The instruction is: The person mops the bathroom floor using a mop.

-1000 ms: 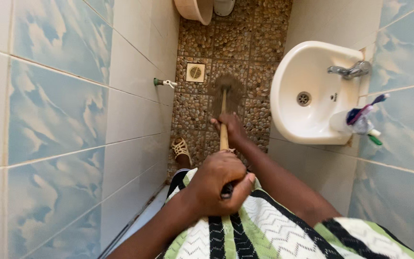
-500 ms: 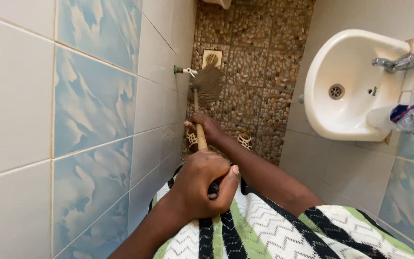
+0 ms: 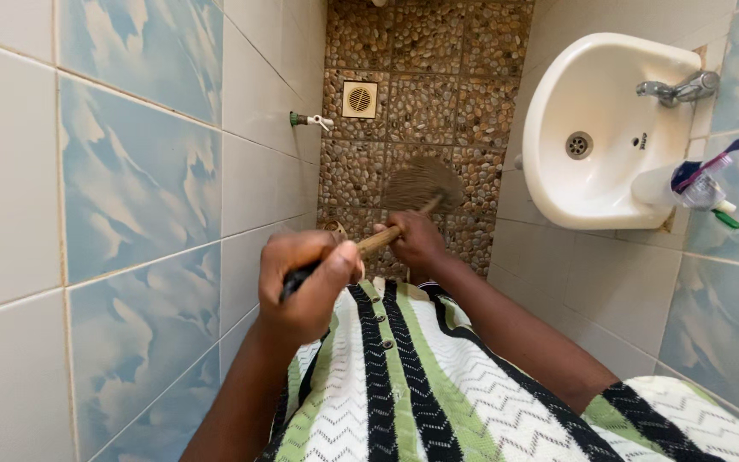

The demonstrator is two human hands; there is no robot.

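A small home bathroom: a white wall sink (image 3: 596, 128) with a tap (image 3: 677, 88), toothbrushes (image 3: 712, 167) beside it, tiled walls (image 3: 138, 171), a pebble floor (image 3: 421, 103) with what looks like a drain (image 3: 359, 99).

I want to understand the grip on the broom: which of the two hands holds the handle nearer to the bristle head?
The right hand, wrapped around the wooden broom handle close to the brown bristle head. The left hand holds the handle's dark upper end.

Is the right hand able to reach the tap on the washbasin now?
Probably not right away: the right hand grips the broom handle low down, though nothing blocks the way up to the tap.
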